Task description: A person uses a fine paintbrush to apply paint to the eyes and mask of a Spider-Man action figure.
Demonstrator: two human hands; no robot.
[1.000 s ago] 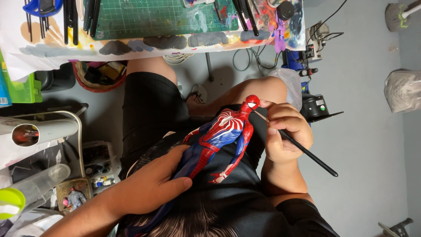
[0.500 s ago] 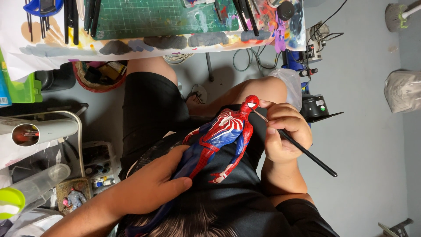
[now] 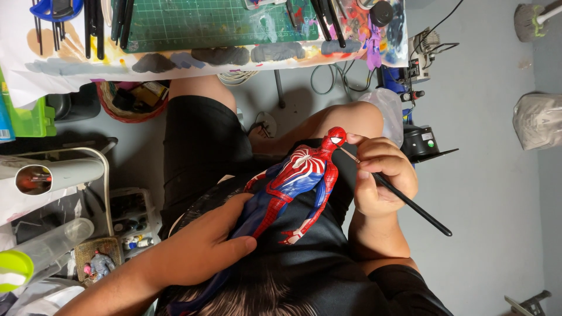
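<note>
Red-and-blue plastic action figure (image 3: 295, 186), white spider emblem on chest. Thin black paintbrush (image 3: 404, 198). Green gridded cutting mat (image 3: 216, 23); paint-smeared white table cover (image 3: 52, 64), probably paper.

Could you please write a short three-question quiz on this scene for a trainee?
1. True or false: the left hand grips the figure by its legs.
2. What does the right hand hold? A) scissors B) a thin black brush C) a cup
3. Which part of the figure does the brush tip meet?

Key: 1 true. 2 B. 3 the head, at the neck; the exact spot is too small to tell.
</note>
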